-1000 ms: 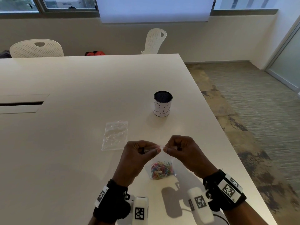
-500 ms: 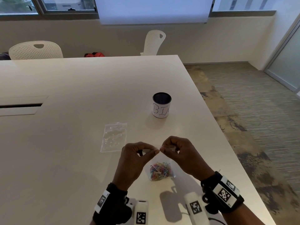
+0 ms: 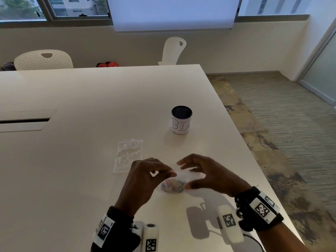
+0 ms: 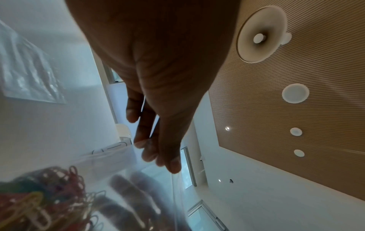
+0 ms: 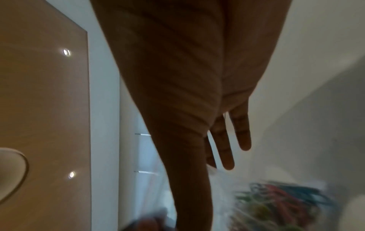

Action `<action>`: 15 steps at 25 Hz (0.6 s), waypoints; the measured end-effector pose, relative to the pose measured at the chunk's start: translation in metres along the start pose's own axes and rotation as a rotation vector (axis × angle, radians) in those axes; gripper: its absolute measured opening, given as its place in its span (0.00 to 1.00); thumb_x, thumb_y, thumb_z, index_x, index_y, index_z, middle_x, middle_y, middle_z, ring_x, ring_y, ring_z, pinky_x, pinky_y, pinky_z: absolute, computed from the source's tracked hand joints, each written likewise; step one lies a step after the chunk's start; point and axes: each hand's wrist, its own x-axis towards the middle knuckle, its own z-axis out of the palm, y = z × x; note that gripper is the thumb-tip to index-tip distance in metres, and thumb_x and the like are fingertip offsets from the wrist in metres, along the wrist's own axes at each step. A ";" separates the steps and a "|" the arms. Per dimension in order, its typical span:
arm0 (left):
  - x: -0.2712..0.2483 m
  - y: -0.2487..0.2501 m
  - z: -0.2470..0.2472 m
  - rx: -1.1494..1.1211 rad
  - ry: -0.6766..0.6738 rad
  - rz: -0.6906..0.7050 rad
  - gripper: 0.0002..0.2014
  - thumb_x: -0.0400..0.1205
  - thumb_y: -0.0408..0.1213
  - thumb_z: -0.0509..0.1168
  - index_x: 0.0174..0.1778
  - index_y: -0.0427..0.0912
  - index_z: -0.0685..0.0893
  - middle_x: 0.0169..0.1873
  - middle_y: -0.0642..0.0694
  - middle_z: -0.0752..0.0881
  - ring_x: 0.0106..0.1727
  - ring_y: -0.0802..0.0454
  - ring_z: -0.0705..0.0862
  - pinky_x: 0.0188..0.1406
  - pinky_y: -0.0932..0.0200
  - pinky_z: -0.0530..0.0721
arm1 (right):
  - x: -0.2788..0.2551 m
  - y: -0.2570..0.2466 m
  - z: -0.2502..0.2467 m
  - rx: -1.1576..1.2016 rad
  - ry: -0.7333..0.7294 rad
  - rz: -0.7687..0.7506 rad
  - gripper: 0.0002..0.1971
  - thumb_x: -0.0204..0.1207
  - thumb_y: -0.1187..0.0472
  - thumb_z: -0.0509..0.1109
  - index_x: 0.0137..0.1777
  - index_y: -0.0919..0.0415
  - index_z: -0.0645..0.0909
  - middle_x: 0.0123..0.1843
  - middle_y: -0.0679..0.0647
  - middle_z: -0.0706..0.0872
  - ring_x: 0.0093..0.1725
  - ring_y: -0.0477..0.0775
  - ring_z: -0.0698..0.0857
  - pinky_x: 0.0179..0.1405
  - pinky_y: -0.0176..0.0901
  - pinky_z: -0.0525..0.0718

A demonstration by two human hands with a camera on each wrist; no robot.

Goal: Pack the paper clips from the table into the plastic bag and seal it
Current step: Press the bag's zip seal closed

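A small clear plastic bag point(image 3: 183, 174) hangs just above the white table point(image 3: 91, 170) with a bunch of coloured paper clips point(image 3: 173, 185) in its bottom. My left hand point(image 3: 172, 174) pinches the bag's top strip at its left end between thumb and fingertips. My right hand point(image 3: 188, 176) is spread beside the bag's right end, fingers straight and thumb below, holding nothing. The left wrist view shows the left fingertips point(image 4: 158, 150) on the bag's top edge point(image 4: 118, 157) and the paper clips point(image 4: 49, 195) inside. The right wrist view is blurred, showing straight fingers point(image 5: 227, 148) and the clips point(image 5: 276, 203).
A second clear bag point(image 3: 128, 155), seemingly without clips, lies flat just beyond my left hand. A dark cup with a white label reading "BIN" point(image 3: 181, 120) stands farther back. The table's right edge point(image 3: 254, 160) runs close to my right hand. White chairs point(image 3: 43, 60) stand behind the table.
My right hand has let go of the bag's top strip and spread its fingers. My left hand still pinches the strip, and the bag has swung a little.
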 end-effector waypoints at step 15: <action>-0.040 0.003 -0.041 0.123 0.248 -0.088 0.20 0.81 0.42 0.75 0.69 0.57 0.84 0.51 0.65 0.91 0.51 0.64 0.90 0.48 0.68 0.86 | 0.068 0.012 0.021 0.102 0.143 0.115 0.10 0.73 0.69 0.82 0.53 0.65 0.88 0.45 0.59 0.94 0.45 0.53 0.94 0.52 0.48 0.93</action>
